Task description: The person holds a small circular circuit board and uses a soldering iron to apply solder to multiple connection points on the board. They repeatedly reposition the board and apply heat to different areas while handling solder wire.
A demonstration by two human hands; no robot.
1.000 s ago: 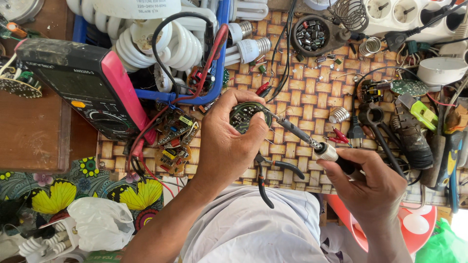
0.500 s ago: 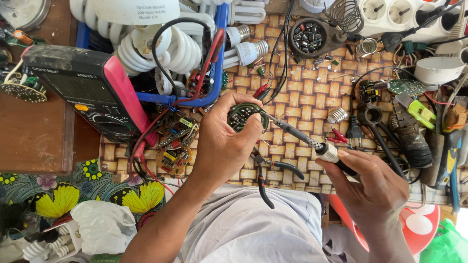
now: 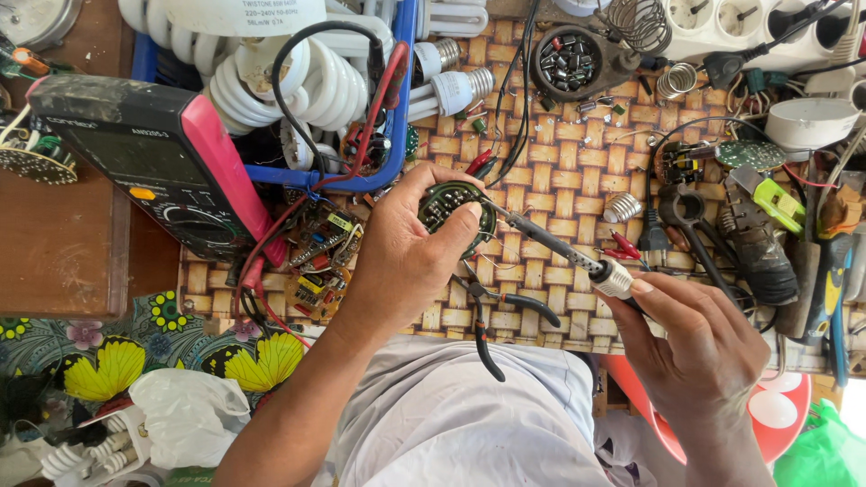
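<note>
My left hand [image 3: 406, 252] grips a small round circuit board [image 3: 448, 206] and holds it just above the woven mat [image 3: 550, 171]. My right hand [image 3: 699, 352] grasps a soldering iron [image 3: 564, 252] by its handle. The iron's tip touches the right edge of the board, beside my left thumb. Under the iron, black-handled pliers [image 3: 501, 316] lie on the mat.
A black and pink multimeter [image 3: 153, 167] with red and black leads lies at the left. Spiral lamp tubes [image 3: 262, 72] fill a blue tray behind it. Loose circuit boards [image 3: 320, 257], a dish of components [image 3: 566, 59], tools and a white power strip [image 3: 767, 27] crowd the mat.
Hands, board and iron keep nearly the same pose. The view has shifted slightly and the iron's tip has stayed at the board.
</note>
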